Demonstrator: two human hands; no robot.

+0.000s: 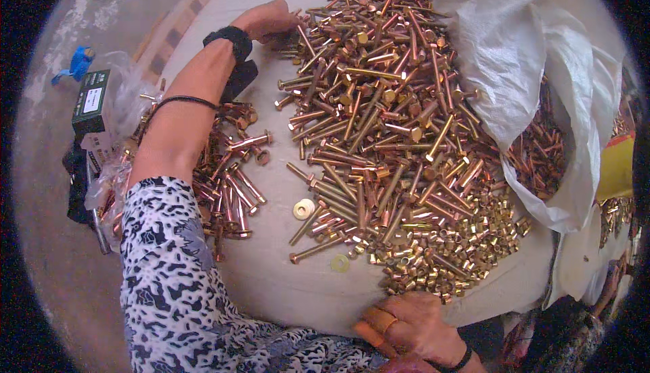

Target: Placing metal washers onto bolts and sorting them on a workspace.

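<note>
My left hand (271, 22) reaches across to the far left edge of a big heap of long hex-head bolts (365, 109). Its fingers curl down beside the bolts, and their tips are hidden. At the near edge, my right hand (414, 327) rests with bent fingers next to a pile of short brass-coloured sleeves (447, 254); whatever it grips is out of sight. Under and beside my left forearm lies a smaller group of bolts (237, 193), some with wider collars. A round washer (303, 209) and a yellowish ring (339, 262) lie between the two groups.
A white woven sack (504, 68) gapes on the right, with more bolts (542, 149) inside. Beyond it is a yellow piece (616, 168). To the left stand a dark green and white box (91, 105), clear plastic (128, 95) and a blue crumpled scrap (76, 63).
</note>
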